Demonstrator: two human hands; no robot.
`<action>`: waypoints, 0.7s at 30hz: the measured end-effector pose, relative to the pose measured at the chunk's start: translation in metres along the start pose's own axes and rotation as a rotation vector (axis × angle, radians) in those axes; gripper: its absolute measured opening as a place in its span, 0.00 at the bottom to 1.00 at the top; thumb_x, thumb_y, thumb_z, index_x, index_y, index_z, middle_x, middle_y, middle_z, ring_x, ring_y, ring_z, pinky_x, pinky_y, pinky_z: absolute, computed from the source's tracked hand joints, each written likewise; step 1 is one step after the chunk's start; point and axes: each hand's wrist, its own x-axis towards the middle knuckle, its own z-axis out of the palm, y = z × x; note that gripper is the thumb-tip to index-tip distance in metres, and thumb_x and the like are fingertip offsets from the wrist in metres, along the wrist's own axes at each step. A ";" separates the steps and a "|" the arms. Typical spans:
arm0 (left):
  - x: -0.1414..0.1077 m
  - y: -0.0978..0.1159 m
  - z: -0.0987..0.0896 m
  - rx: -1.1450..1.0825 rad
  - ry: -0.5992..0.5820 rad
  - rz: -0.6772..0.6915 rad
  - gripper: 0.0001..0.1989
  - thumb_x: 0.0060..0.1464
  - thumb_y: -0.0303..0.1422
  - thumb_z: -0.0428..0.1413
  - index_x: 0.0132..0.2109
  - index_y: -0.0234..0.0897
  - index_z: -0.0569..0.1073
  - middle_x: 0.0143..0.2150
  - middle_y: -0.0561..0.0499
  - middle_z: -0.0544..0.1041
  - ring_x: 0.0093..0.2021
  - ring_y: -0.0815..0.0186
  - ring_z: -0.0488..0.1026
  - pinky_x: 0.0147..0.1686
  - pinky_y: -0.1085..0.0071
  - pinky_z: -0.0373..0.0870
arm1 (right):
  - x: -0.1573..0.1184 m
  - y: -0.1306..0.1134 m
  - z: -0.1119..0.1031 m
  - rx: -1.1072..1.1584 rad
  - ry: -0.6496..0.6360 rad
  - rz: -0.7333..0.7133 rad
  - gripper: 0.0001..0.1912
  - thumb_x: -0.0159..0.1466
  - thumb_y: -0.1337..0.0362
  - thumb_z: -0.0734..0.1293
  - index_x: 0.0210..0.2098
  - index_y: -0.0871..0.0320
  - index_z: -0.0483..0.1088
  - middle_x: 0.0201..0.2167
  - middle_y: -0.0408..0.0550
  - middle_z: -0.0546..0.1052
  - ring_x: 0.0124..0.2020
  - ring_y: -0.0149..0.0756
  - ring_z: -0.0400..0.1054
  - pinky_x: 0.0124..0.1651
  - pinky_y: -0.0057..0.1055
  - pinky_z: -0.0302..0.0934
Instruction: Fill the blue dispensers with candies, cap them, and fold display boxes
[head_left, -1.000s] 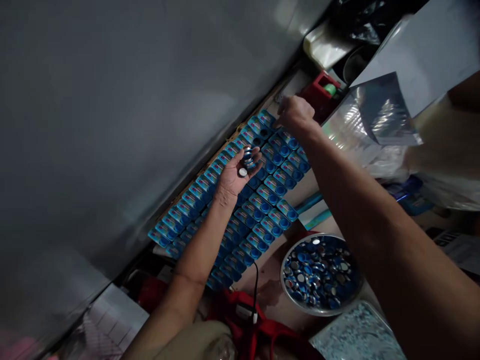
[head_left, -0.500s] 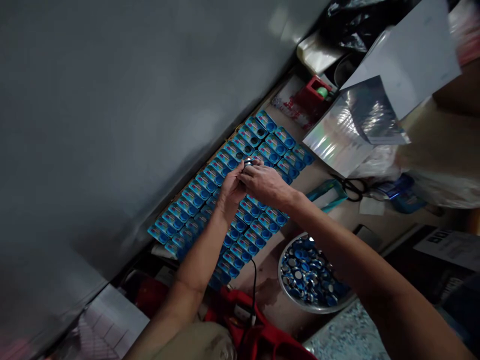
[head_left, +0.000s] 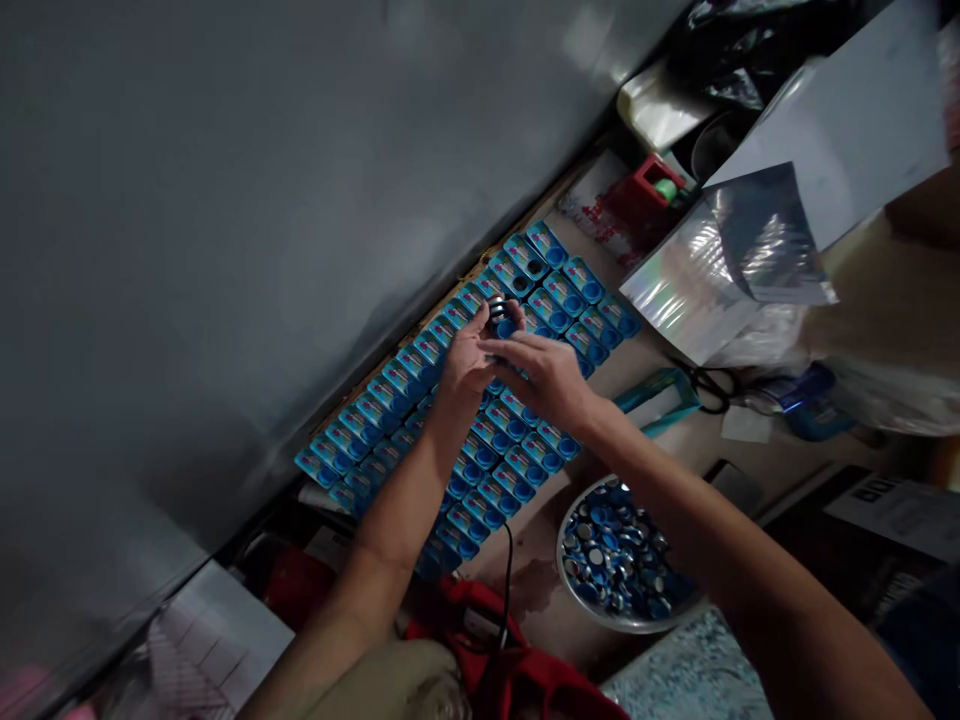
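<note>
at the far left, a smooth, dull grey wall is filling much of the view. along its foot, many glossy blue rectangular packs with rounded corners and printed fronts are lying in slanting rows on the table, the rows climbing from lower left to upper right. each pack is pointing its long axis from upper left down to lower right, with a round well at the lower end; most wells are showing blue, while two near the top are showing dark.

over the middle of these rows, the left hand is turning its palm up, half open, its thumb and fingers curling around a short stack of small round silver-and-blue discs. the discs are showing shiny metallic rims nearly edge-on, the stack running roughly up and down the view.

just to the right, the right hand is reaching across the left palm, fingers nearly straight and pointing left; whether it is gripping anything, i cannot tell. below it, a round, shiny metal bowl is holding a jumble of loose discs. farther right, a creased, mirror-like silver sheet is lying near black-handled scissors.
</note>
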 end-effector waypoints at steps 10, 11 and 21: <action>-0.010 0.016 -0.015 -0.149 0.032 0.169 0.15 0.74 0.31 0.48 0.56 0.38 0.78 0.43 0.49 0.84 0.41 0.71 0.83 0.51 0.74 0.78 | -0.014 -0.034 0.071 0.468 0.286 0.432 0.12 0.63 0.62 0.71 0.47 0.51 0.80 0.39 0.47 0.78 0.37 0.38 0.73 0.42 0.34 0.71; -0.010 0.018 -0.017 -0.145 0.026 0.188 0.15 0.74 0.32 0.48 0.57 0.39 0.78 0.42 0.49 0.84 0.39 0.71 0.82 0.50 0.73 0.78 | -0.014 -0.035 0.076 0.543 0.314 0.484 0.13 0.62 0.61 0.72 0.46 0.52 0.80 0.39 0.47 0.79 0.36 0.37 0.73 0.40 0.34 0.71; -0.015 0.041 -0.027 -0.224 0.025 0.246 0.17 0.76 0.33 0.44 0.48 0.35 0.78 0.36 0.50 0.81 0.38 0.71 0.81 0.51 0.69 0.80 | 0.027 0.041 -0.006 0.157 0.500 0.447 0.16 0.62 0.65 0.67 0.47 0.52 0.81 0.38 0.46 0.82 0.38 0.39 0.76 0.45 0.37 0.70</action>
